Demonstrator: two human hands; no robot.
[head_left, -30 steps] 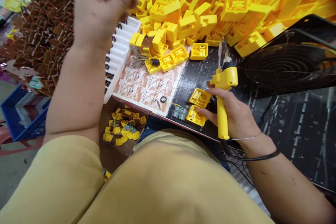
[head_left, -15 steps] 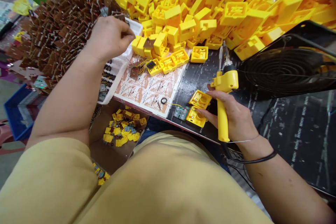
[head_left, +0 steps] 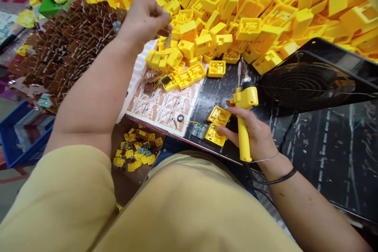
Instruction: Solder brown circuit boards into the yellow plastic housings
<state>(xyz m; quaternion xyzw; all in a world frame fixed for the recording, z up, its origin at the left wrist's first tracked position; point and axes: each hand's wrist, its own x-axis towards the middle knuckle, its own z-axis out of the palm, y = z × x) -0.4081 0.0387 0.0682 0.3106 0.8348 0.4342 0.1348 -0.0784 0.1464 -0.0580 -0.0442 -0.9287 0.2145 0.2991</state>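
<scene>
My left hand [head_left: 146,21] is raised above the near edge of the yellow pile, its fingers pinched on a small thin circuit board [head_left: 168,41] seen almost edge-on. My right hand [head_left: 257,132] wraps the handle of a yellow soldering gun [head_left: 243,136], whose metal tip points away from me. The right thumb reaches the nearer of two open yellow cases [head_left: 215,135] side by side on the bench. Against them lies a green circuit board [head_left: 198,130]; a yellow wire runs from it to a small round black part [head_left: 180,118].
Yellow cases [head_left: 203,43] are heaped across the back. Brown circuit boards [head_left: 73,47] form a mound at left, beside a white tray [head_left: 136,73]. A black fan [head_left: 307,78] stands at right. Below the bench edge, a cardboard box [head_left: 125,183] holds yellow pieces. A blue crate [head_left: 20,138] is far left.
My left hand has moved right, from over the white tray to the yellow cases, and lifted the small board that lay on them. My right hand keeps its grip; the view has shifted slightly.
</scene>
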